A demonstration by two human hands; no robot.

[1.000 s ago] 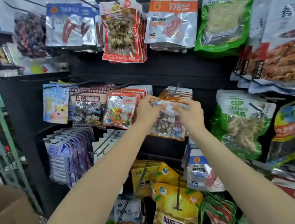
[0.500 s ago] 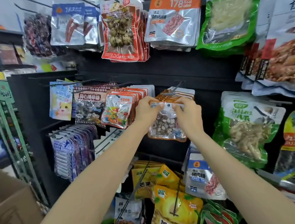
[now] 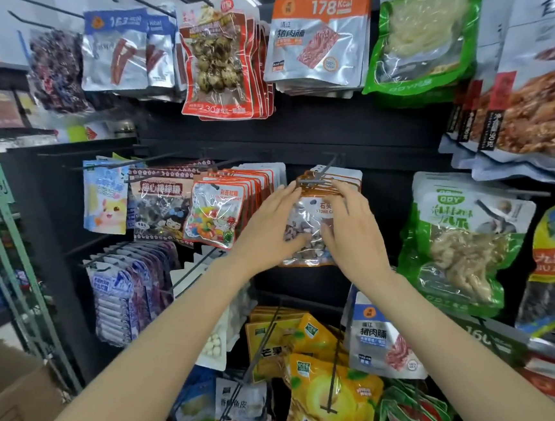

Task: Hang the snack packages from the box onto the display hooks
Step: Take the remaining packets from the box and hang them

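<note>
Glossy clear snack pouch (image 3: 311, 231) on a thin black wire hook (image 3: 320, 175)

Our left hand (image 3: 268, 231) and right hand (image 3: 355, 230) lie flat against its crinkly film, fingers straight, gripping nothing.

Orange-trimmed clear stone-candy packages (image 3: 318, 227) show brown and white pieces against a black display panel (image 3: 313, 133). Beside them, jelly-bean packets (image 3: 214, 215) with red-orange borders hold multicoloured sweets. Above, a silver pork-jerky pouch (image 3: 316, 35) carries an orange band with white lettering. A green-and-clear bag (image 3: 464, 247) holds pale shreds; yellow mango packs (image 3: 332, 397) hang below, near a brown cardboard box (image 3: 15, 411).
</note>
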